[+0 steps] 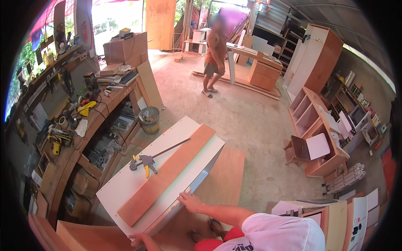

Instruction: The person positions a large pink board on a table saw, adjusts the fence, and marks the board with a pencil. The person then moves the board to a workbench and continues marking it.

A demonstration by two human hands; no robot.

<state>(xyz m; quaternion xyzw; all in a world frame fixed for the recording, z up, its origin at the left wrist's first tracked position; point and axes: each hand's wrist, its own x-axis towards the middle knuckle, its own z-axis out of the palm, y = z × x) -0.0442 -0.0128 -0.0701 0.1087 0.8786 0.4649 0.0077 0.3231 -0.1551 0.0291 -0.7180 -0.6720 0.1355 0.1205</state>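
Here your right hand (191,202) grips the white box (122,190) toward eleven o'clock, its long axis pointing half-past-one, the grip of your left hand (143,241) unclear.

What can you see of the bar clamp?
The bar clamp has a straight, dark bar, seemingly metal, and a grey body, perhaps plastic, with yellow parts. It lies loose on the white panel, bar slanting toward the picture's upper right, its tip by the brown board's edge; contact there is unclear. No hand touches it.
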